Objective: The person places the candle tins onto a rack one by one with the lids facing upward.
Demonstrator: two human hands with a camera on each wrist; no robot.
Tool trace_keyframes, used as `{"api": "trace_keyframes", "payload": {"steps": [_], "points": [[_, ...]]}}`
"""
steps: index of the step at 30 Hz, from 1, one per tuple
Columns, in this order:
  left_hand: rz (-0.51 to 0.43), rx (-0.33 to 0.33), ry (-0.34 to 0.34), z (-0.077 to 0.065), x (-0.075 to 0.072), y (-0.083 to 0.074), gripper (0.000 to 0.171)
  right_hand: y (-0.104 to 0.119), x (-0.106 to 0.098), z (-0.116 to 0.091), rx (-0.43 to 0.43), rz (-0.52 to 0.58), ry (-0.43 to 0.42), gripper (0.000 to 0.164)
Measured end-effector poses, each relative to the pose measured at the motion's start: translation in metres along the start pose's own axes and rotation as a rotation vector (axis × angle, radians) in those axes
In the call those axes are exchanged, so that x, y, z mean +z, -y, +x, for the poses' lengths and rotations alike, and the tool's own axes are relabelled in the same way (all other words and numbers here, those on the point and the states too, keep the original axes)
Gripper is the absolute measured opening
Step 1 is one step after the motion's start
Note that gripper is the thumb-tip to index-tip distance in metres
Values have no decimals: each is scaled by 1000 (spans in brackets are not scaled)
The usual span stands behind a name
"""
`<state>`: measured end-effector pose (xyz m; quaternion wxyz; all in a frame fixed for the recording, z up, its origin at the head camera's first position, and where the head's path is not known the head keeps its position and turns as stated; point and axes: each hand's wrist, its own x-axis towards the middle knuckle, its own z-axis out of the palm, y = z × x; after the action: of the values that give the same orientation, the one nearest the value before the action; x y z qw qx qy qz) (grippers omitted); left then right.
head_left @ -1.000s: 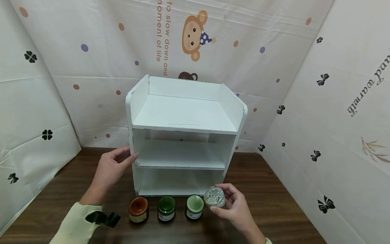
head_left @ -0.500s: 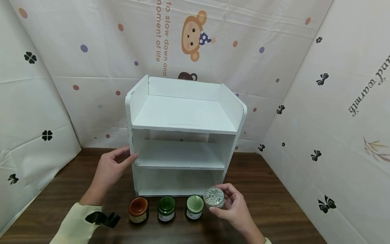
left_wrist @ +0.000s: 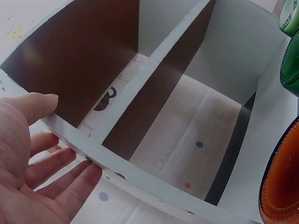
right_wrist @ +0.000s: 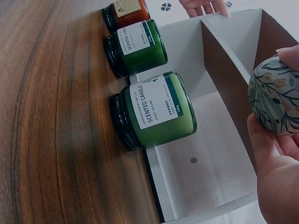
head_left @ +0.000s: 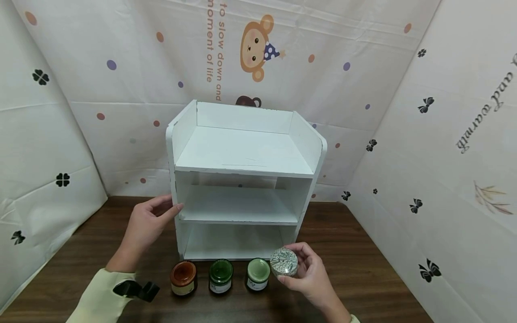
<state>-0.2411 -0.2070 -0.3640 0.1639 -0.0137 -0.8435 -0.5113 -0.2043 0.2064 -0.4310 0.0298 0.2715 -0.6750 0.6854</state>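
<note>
Against the frame from a second ago, almost nothing has moved: both hands keep their places, and only the tin's tilt has altered slightly, so its lid now catches more light. This small, round, drum-shaped tin (head_left: 284, 261), printed with leaves in green, white and pale orange, is probably metal, though the view is too soft to be certain. The right hand (head_left: 310, 271) grips it between thumb and fingers, raised over the dark, wood-grained table (head_left: 347, 246). The left hand (head_left: 144, 222) pinches the side panel of a white-painted, three-tier shelf (head_left: 242, 148) with chipped edges, thumb inside and fingers outside. Before the shelf, black lids down, stand an amber glass jar (head_left: 183, 277), a dark green glass jar (head_left: 221, 275) and a light green glass jar (head_left: 257, 273), all paper-labelled; the tin is near the light green one, well apart from the left hand.
</note>
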Motion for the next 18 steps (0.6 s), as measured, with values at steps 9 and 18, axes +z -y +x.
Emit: {"api": "trace_keyframes", "payload": {"steps": [9, 18], "points": [[-2, -8, 6, -1, -1, -1, 62, 1, 0, -2, 3, 31, 13, 62], [-3, -4, 4, -1, -1, -1, 62, 1, 0, -2, 1, 12, 9, 61]]}}
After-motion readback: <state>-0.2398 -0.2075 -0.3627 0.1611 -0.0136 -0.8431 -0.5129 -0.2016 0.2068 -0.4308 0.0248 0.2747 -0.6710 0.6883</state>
